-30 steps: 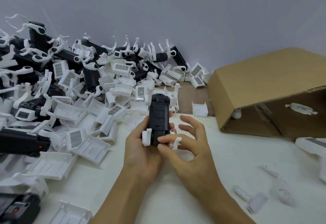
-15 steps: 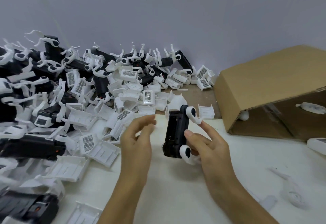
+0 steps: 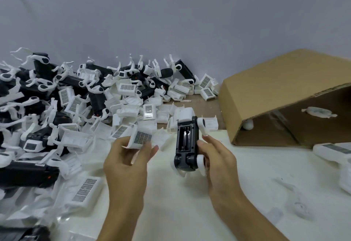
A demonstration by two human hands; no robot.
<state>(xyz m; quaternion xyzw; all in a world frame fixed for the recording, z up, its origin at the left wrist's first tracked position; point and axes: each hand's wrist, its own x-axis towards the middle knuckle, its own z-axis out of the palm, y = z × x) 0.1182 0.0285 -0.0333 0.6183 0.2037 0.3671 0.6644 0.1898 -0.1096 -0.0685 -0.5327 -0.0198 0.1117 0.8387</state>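
Black plastic drone body [image 3: 187, 144], bay exposed, gripped by right hand [image 3: 218, 162] while left hand [image 3: 127, 166] pinches white labelled plastic cover [image 3: 140, 139], which may jam if tilted.

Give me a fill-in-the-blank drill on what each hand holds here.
1. The left hand pinches a gridded cover whose colour is ____.
2. The right hand holds a body, its compartment open toward the camera, whose colour is ____.
3. The cardboard box lies to the ____ of both hands.
Missing words: white; black; right.
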